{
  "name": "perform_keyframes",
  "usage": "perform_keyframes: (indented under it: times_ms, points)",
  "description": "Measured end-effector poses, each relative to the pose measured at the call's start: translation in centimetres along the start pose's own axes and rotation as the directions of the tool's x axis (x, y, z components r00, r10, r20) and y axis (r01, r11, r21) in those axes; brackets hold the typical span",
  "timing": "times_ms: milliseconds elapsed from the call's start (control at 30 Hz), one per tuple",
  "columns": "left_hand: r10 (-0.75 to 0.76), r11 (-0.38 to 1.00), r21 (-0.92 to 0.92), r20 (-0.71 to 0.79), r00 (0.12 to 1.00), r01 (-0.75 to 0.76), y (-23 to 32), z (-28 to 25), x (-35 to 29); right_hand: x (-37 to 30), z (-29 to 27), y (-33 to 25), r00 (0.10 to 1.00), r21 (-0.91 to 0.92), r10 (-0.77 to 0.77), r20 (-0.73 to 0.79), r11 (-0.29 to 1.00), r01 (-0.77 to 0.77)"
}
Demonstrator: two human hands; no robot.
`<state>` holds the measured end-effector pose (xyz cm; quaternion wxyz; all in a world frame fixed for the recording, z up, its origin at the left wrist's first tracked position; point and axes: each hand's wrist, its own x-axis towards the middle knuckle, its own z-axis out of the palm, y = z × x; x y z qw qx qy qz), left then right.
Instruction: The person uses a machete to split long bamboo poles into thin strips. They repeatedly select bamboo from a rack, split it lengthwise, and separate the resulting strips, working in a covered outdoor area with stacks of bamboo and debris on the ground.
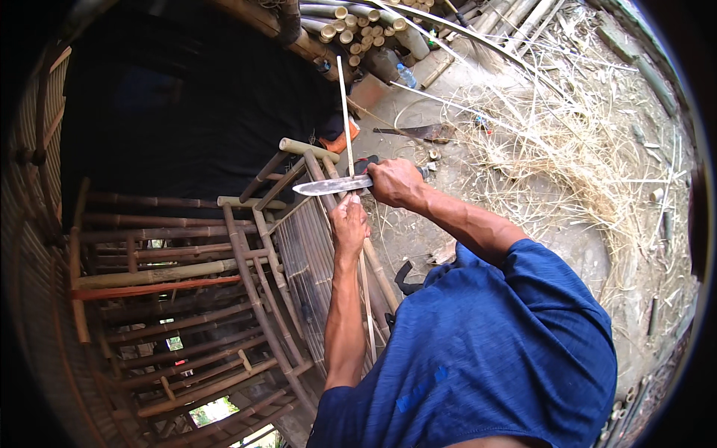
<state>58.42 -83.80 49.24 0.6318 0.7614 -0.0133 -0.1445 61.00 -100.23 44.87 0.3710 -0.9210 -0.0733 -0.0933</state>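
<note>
My right hand (397, 183) is closed round the handle of a broad-bladed knife (323, 186), whose blade points left. Just below the blade, my left hand (349, 226) pinches a long, thin bamboo strip (344, 112). The strip runs away from me past the blade, and its near part passes back beneath my left forearm toward my body. Blade and strip cross right by my left fingertips; whether the edge bites into the strip I cannot tell. Under my hands stands a bamboo bench (305, 250) with a slatted surface.
A second long blade (422, 133) lies on the ground beyond my right hand. Pale bamboo shavings (556, 160) are heaped on the right. Bamboo poles (358, 33) are stacked at the far side, near a plastic bottle (407, 75). Bamboo frames (172, 272) fill the left.
</note>
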Motion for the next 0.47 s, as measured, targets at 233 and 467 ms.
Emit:
perform_keyframes:
  times_ms: [233, 467]
  points:
    - [-0.024, 0.99, 0.141, 0.045, 0.999, 0.018, 1.3, 0.1, -7.6, 5.1, -2.7, 6.0, 0.965, -0.12, 0.259, 0.046, 0.96, -0.252]
    - [0.023, 0.983, 0.185, -0.037, 0.999, -0.016, -0.5, -3.3, -7.3, 1.3, 0.9, -1.6, 0.992, -0.026, 0.008, 0.13, 1.0, -0.005]
